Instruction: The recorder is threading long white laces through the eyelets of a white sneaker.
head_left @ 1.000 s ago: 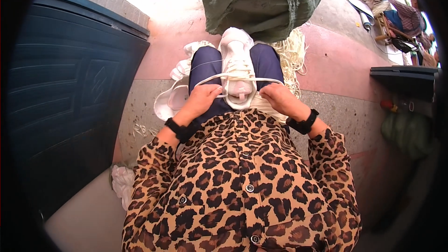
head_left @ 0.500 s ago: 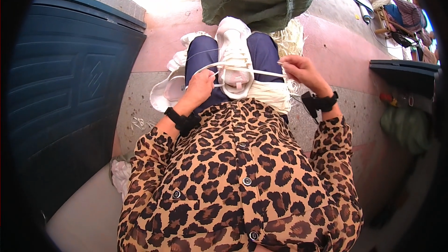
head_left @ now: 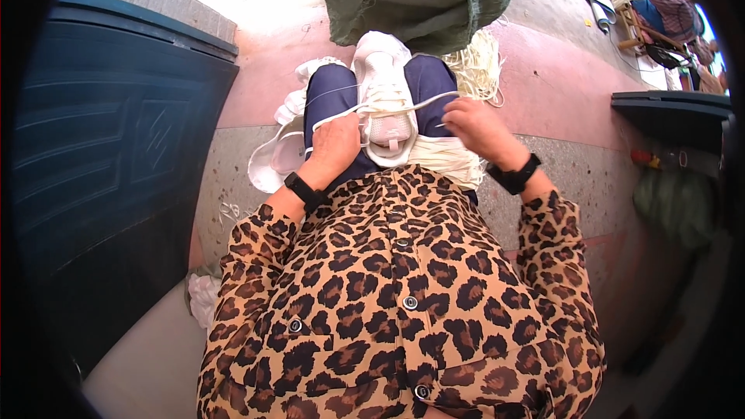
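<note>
A white sneaker rests between my knees, toe pointing away, its pale pink tongue towards me. White shoelace runs through its upper eyelets and crosses over it to both sides. My left hand is closed at the left edge of the shoe opening, with lace at its fingertips. To the right of the sneaker, my right hand pinches the lace, and a short white end shows at its fingertips. A bundle of cream laces lies across my right thigh, under that hand.
More white shoes lie left of my legs. A large green sack stands just beyond my knees, with loose cream laces beside it. A dark blue panelled door is close on the left. Cluttered goods are at far right.
My right hand has come in left towards the sneaker, and the lace, taut before, now bows upward. My left hand has shifted slightly, closer against the shoe's edge.
</note>
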Demonstrator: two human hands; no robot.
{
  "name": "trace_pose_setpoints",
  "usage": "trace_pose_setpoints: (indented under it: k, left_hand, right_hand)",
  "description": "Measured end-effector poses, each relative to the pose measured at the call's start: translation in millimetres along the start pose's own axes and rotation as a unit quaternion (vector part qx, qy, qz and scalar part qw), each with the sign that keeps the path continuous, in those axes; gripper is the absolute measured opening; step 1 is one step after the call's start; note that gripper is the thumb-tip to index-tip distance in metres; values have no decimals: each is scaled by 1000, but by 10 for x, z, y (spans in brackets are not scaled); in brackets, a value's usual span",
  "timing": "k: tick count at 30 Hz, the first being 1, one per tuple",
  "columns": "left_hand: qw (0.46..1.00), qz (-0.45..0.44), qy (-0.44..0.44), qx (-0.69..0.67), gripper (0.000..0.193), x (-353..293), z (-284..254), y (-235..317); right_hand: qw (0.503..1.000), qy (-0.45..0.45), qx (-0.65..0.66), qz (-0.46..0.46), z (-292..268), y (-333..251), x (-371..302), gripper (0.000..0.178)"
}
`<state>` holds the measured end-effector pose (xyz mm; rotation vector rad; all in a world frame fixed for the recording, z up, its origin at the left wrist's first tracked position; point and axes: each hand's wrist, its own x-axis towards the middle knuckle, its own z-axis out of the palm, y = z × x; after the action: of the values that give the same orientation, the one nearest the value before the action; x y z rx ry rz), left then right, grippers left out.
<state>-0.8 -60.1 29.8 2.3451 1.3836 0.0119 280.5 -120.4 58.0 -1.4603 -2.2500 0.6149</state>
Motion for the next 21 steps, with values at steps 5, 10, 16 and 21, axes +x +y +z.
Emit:
trace_pose_setpoints:
  k: [5, 10, 16, 21]
  left_hand:
    - [994, 80, 35, 64, 9, -5, -31, 69]
    - [989, 67, 104, 80, 10, 3, -61, 110]
    - [974, 98, 167, 120, 18, -123, -31, 193]
    - [977, 91, 184, 59, 15, -100, 64, 244]
  right_hand:
    - [994, 87, -2, 66, 527, -65, 78, 9]
    - [988, 79, -54, 123, 597, -98, 173, 13]
    - [968, 11, -154, 199, 697, -236, 287, 14]
    - [976, 26, -158, 148, 694, -321, 313, 10]
